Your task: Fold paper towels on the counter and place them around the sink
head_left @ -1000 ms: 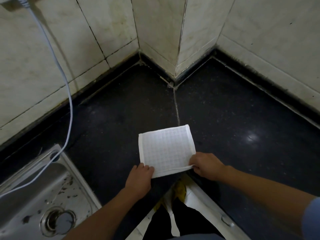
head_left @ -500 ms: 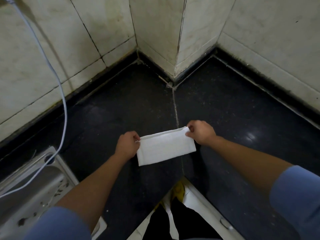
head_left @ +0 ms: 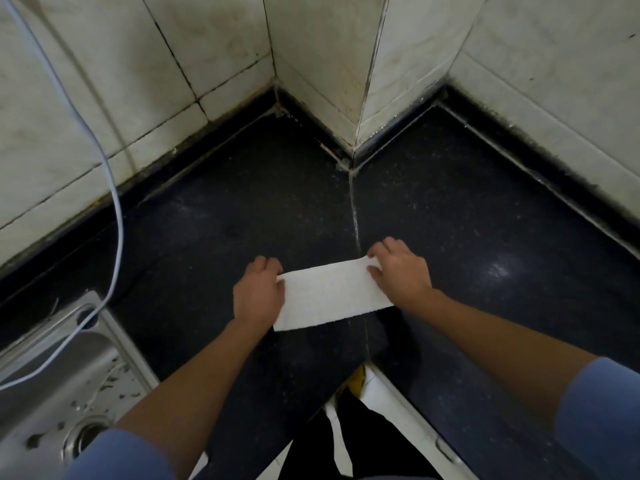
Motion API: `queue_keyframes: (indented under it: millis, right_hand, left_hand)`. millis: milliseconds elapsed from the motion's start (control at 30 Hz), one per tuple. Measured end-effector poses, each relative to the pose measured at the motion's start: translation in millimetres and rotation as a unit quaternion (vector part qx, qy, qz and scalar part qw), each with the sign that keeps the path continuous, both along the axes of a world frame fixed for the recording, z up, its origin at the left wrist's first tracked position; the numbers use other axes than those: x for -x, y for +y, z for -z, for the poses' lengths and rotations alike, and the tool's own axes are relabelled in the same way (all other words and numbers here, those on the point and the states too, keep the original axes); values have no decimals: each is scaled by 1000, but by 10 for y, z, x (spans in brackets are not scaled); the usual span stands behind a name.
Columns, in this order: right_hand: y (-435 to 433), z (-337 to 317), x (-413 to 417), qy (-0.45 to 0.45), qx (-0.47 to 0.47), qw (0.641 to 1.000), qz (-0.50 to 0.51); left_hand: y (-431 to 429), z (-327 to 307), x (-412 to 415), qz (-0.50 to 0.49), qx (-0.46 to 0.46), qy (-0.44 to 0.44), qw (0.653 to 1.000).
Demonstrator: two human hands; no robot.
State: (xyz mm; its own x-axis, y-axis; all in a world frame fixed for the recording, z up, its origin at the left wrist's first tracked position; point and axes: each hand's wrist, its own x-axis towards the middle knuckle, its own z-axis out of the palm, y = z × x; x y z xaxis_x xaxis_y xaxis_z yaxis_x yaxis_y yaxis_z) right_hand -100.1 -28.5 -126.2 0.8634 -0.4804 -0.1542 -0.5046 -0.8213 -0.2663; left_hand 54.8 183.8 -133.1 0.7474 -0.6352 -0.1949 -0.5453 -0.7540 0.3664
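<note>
Two hands: the left hand (head_left: 258, 292) and the right hand (head_left: 401, 271) sit at the short ends of one paper towel (head_left: 332, 296), backs turned up.
Paper towel: folded into a long white strip, it lies flat on the dark counter (head_left: 207, 237). It crosses the pale seam in the counter, with its right end farther away, and is well apart from the sink (head_left: 52, 375).
Left fingers (head_left: 273, 263): curled at the strip's far left corner and gripping the edge there; the fingertips are hidden.
Right fingers (head_left: 375, 252): thumb and forefinger pinch the far right corner, where the paper bunches a little.
Arms: both forearms are bare and reach forward from blue sleeves (head_left: 602, 417), closing in on the towel from either side.
Sink: steel, at the lower left, with a white cable (head_left: 117, 209) hanging down from the tiled wall (head_left: 104, 81) across its rim.
Change: one second ago the towel lay as an open square with the hands at its near edge. Half a second ago it was already folded in half with the hands at the far corners. The fold and both grips are the same now.
</note>
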Motion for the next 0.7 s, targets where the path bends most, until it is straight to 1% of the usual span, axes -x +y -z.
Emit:
queue_keyframes:
  millis: [33, 67, 133, 167, 200, 333, 400, 500, 533, 600, 667, 700]
  right_hand:
    - [93, -21, 24, -9, -13, 999, -35]
    - [204, -25, 49, 2, -35, 996, -78]
    - [414, 29, 122, 61, -73, 985, -146]
    - [461, 67, 171, 85, -86, 981, -153]
    - [455, 103, 235, 95, -98, 981, -142]
    - [207, 225, 537, 57, -118, 991, -39]
    - [101, 228, 647, 58, -125, 990, 8]
    - [48, 179, 628, 84, -120, 989, 31]
    - [36, 149, 572, 82, -116, 989, 43]
    - [20, 90, 397, 52, -106, 990, 83]
    - [20, 55, 198, 43, -109, 984, 136]
    - [28, 50, 108, 65, -113, 979, 160]
  left_hand:
    - [-12, -25, 97, 36, 6, -1, 999]
    - [-16, -37, 212, 73, -5, 8, 997]
    - [36, -8, 433, 135, -48, 36, 989]
    - [94, 23, 502, 147, -63, 46, 986]
    - [168, 59, 537, 142, -67, 53, 986]
    - [448, 192, 464, 77, -50, 46, 995]
    - [527, 223, 418, 79, -39, 32, 996]
    - [563, 213, 347, 122, -32, -14, 992]
    - [556, 196, 316, 140, -38, -28, 989]
    - [499, 137, 240, 174, -55, -66, 981]
    - [429, 82, 183, 203, -92, -68, 972]
    - [408, 78, 159, 216, -112, -55, 968]
